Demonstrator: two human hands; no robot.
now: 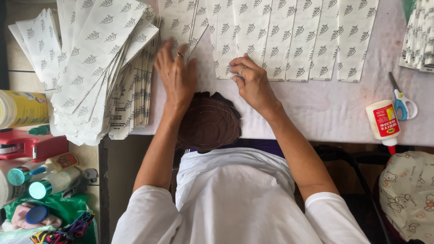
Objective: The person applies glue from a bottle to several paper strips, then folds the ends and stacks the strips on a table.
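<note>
Paper sheet [203, 63] printed with leaf marks is lying mid-table [325, 113]; left hand [177, 77] is pressing it flat, fingers spread, while right hand [252, 81] is pinching its right edge, seemingly mid-fold; creasing needs firm pressure.

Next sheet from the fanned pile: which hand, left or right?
Left. The left hand lies flat right beside the pile of printed sheets; the right hand is farther off, curled at the laid-out row.

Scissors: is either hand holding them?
No. The blue-handled scissors lie on the table by the glue bottle, apart from the left hand and right hand, which rest on patterned paper sheets.
</note>
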